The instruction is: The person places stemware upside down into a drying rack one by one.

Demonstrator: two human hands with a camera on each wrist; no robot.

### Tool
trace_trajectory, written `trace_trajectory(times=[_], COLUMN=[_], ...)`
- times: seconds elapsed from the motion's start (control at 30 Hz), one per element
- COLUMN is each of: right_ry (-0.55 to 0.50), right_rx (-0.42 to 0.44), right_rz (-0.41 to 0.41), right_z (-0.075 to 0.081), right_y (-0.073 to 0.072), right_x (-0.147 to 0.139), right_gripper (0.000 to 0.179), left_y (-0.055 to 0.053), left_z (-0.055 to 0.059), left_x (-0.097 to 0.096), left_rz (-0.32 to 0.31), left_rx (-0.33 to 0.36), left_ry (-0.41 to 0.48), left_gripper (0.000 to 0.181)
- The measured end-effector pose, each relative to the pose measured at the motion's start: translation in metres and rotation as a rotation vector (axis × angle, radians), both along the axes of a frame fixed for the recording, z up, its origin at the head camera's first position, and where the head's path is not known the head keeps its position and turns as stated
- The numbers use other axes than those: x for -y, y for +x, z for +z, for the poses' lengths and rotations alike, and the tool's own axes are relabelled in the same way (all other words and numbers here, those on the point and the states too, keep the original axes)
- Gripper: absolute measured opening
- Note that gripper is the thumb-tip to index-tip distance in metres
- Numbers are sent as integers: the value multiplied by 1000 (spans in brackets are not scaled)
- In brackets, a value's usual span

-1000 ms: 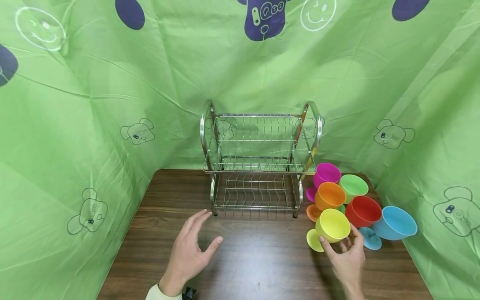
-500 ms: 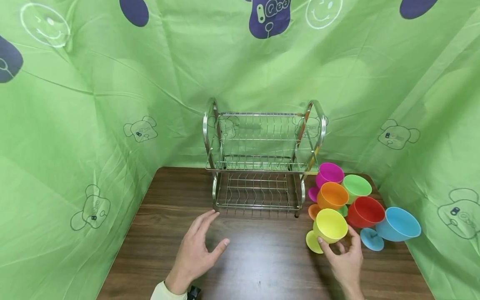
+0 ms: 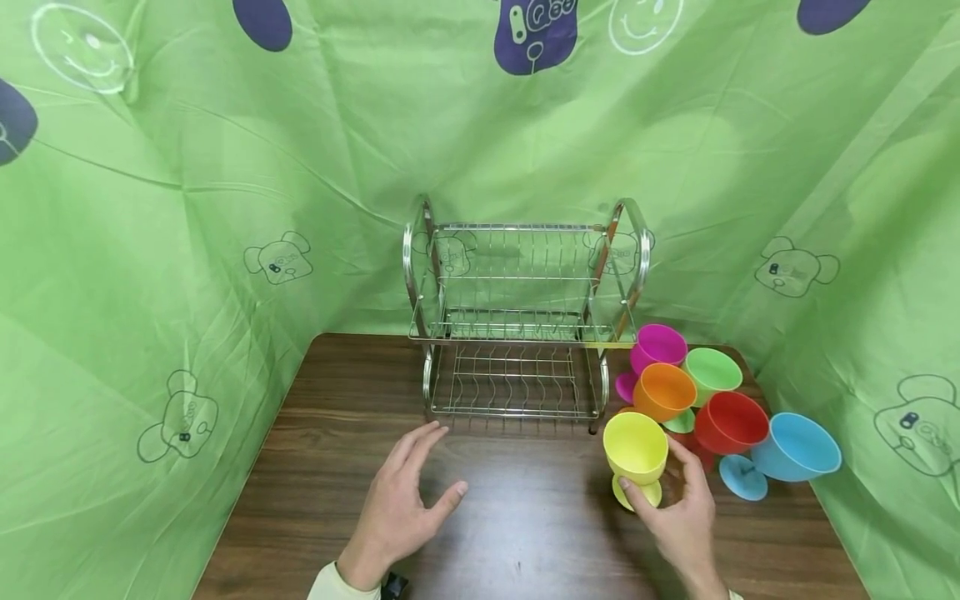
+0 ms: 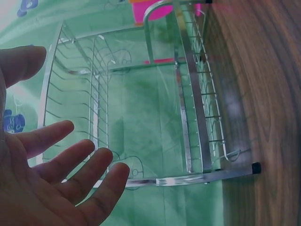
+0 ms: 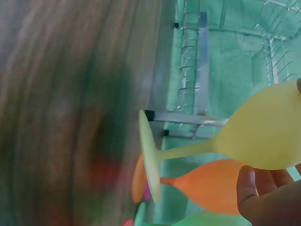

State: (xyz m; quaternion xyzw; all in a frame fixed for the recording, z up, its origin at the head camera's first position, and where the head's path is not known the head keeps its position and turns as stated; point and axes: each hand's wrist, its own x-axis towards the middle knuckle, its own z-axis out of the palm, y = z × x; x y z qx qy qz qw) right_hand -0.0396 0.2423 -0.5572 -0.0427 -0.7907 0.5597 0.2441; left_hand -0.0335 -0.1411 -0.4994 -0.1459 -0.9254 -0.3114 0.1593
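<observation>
My right hand [image 3: 678, 517] grips a yellow plastic goblet [image 3: 636, 446] by its bowl, thumb on the near side and fingers on the far side. In the right wrist view the yellow goblet [image 5: 265, 129] shows its thin stem and round foot; whether the foot touches the table I cannot tell. My left hand [image 3: 397, 504] holds nothing, fingers extended and thumb spread, in front of a two-tier metal dish rack [image 3: 517, 414]. In the left wrist view the left hand [image 4: 61, 174] shows its palm and separated fingers beside the rack's bars.
Right of the rack stand more goblets: magenta [image 3: 658, 348], orange [image 3: 666, 392], light green [image 3: 712, 373], red [image 3: 731, 422] and blue [image 3: 797, 448], close together. A green cloth [image 3: 360, 150] hangs round the back and sides of the brown wooden table [image 3: 322, 400].
My right hand has moved left with the yellow goblet, which now looks more upright and farther from the red and orange ones. My left hand has shifted slightly right.
</observation>
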Motion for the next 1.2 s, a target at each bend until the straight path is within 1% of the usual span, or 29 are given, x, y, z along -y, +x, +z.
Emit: trace_trajectory(times=[0.1, 0.2, 0.3, 0.37, 0.5, 0.67, 0.87, 0.97, 1.07, 1.2], right_ry=[25, 68, 130, 188, 270, 325, 361, 384, 405, 439], right_rx=[-29, -27, -4, -5, -42, -83, -80, -88, -120, -242], right_rz=[61, 108, 138, 157, 199, 246, 292, 305, 326, 384], right_z=[6, 15, 24, 30, 38, 44, 49, 51, 54, 59], right_y=[-2, -1, 0, 1, 2, 2, 4, 7, 9, 7], right_x=[2, 6, 10, 12, 17, 22, 30, 35, 40, 47], right_gripper=[99, 101, 101, 101, 101, 102, 102, 101, 101, 99], left_y=[0, 1, 1, 2, 3, 3, 3, 4, 5, 6], left_z=[0, 0, -1, -2, 0, 3, 8, 9, 9, 10], left_x=[-2, -4, -7, -8, -11, -16, -25, -30, -36, -44], left_rz=[-14, -31, -46, -57, -70, -99, -117, -139, -167, -201], left_rx=[7, 10, -2, -18, -24, -13, 22, 22, 8, -23], left_ry=[-1, 5, 7, 8, 10, 35, 50, 63, 79, 109], left_gripper=[77, 78, 78, 78, 80, 81, 83, 82, 82, 83])
